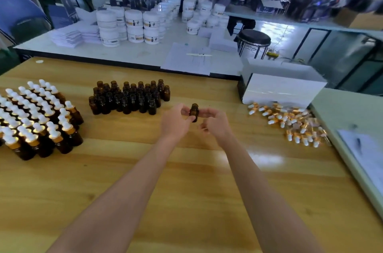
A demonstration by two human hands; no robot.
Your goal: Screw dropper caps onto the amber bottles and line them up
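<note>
Left hand (176,122) pinches an uncapped amber bottle (194,110); right hand (215,124) curls alongside, grip unclear. Likely light, slick, breakable glass: hold the body.

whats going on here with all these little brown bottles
A person is capping amber bottles at a wooden table. The left hand holds one open bottle upright above the table, with the right hand close beside it; whether that hand touches it is unclear. This bottle has no cap yet. Capped bottles stand in rows at the left, the uncapped cluster waits in the middle, and loose dropper caps lie piled at the right by a white box.
</note>
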